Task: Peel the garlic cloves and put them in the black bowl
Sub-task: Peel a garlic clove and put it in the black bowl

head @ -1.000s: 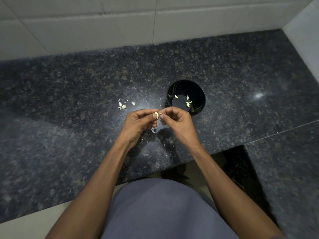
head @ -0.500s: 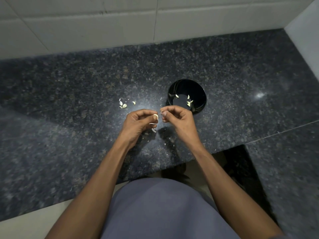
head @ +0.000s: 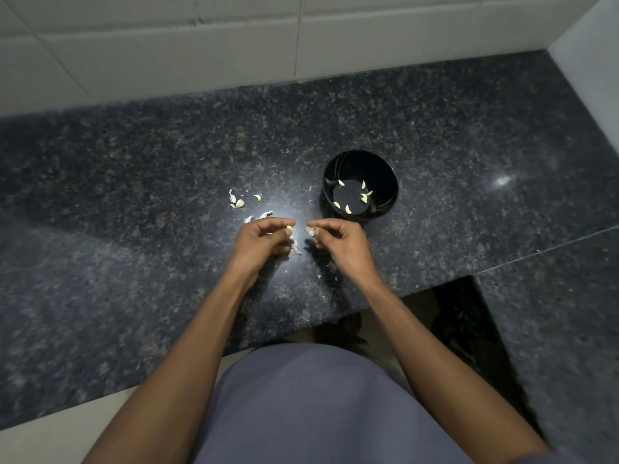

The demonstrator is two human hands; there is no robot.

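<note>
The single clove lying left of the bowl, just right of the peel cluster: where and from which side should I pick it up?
Pinch that loose garlic clove across its narrow sides, coming straight down. It lies flat on the granite counter, apart from the peel scraps, so nothing blocks a grip from above.

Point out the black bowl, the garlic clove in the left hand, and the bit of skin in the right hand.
Round black bowl (head: 385, 169): head view, inner far wall.
Pale garlic clove (head: 289, 229): head view, its exposed tip at the left hand's fingertips.
Papery white garlic skin (head: 311, 231): head view, the flake pinched by the right hand.
</note>
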